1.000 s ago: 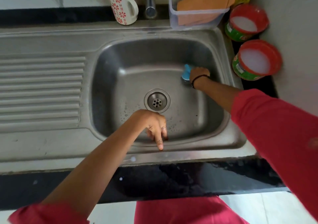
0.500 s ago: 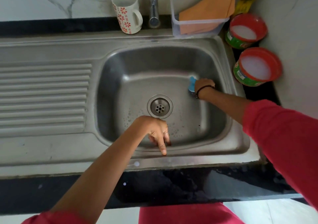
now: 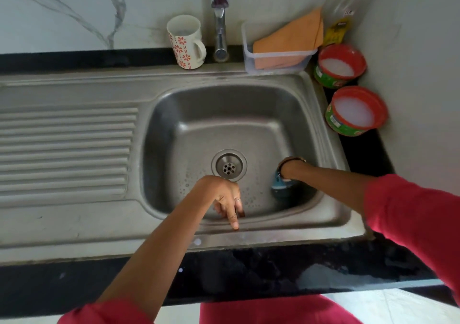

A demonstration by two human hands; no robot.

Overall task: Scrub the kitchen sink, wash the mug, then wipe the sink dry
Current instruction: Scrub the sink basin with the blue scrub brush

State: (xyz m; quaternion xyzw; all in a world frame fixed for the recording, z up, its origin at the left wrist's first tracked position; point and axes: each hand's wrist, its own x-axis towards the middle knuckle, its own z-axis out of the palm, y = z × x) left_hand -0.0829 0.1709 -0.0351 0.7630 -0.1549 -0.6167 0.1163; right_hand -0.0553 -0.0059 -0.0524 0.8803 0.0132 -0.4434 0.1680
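Black stone counter [image 3: 249, 274], holding a steel sink [image 3: 74, 224] with a ribbed drainboard [image 3: 64, 149] on its left. On the sink's back ledge: flowered mug [image 3: 185, 42], upright; clear tub [image 3: 276, 60] holding an orange cloth [image 3: 293, 37]. On the counter, right: two red-rimmed tubs [image 3: 339, 65], [image 3: 356, 110]; a bottle [image 3: 344, 12] in the corner.

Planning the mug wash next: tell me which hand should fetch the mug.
Left, probably. The left hand holds nothing, its fingers resting on the sink's front rim. The right hand is busy in the basin with the blue scrubber. The mug stands behind the sink, left of the tap.
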